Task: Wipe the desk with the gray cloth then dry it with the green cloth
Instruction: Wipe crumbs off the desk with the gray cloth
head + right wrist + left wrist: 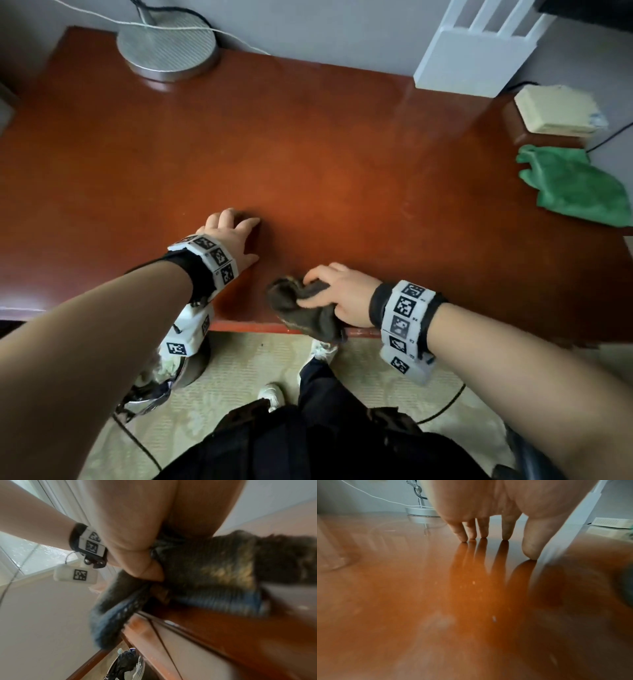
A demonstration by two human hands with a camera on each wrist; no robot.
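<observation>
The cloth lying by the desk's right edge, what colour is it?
Green, clearest in the head view.

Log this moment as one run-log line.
right hand grips gray cloth at desk front edge | left hand fingertips on desk | green cloth untouched

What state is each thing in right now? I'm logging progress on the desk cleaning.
gray cloth: bunched, gripped, at the desk's front edge.
green cloth: crumpled, untouched, at the desk's right end.
desk: glossy; wetness unclear.
left hand: fingertips resting on the desk.
right hand: holds the gray cloth.
</observation>
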